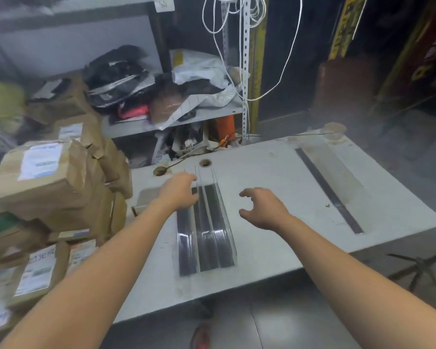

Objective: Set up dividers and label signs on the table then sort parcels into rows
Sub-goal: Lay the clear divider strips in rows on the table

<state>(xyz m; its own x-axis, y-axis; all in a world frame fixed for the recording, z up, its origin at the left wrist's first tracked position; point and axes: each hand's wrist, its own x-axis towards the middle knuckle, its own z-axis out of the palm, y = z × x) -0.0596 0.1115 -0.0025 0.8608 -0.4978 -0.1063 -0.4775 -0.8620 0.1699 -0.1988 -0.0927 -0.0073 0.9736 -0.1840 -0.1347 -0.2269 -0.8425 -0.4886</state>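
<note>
A set of clear acrylic dividers with dark base strips (pixel 207 230) stands close together near the middle of the white table (pixel 275 197). My left hand (pixel 180 191) rests on the far left end of this set, fingers curled over its top edge. My right hand (pixel 264 207) hovers just right of the dividers, fingers spread and loosely curled, holding nothing. One more clear divider with a dark strip (pixel 330 190) stands alone across the right part of the table. Brown cardboard parcels with white labels (pixel 48 187) are stacked at the left.
A metal shelf (pixel 161 122) behind the table holds bags and wrapped parcels. White cords (pixel 242 46) hang down by a perforated post. Two round cable holes (pixel 204 162) open in the tabletop's far edge. A tape roll (pixel 334 129) sits at the far right corner.
</note>
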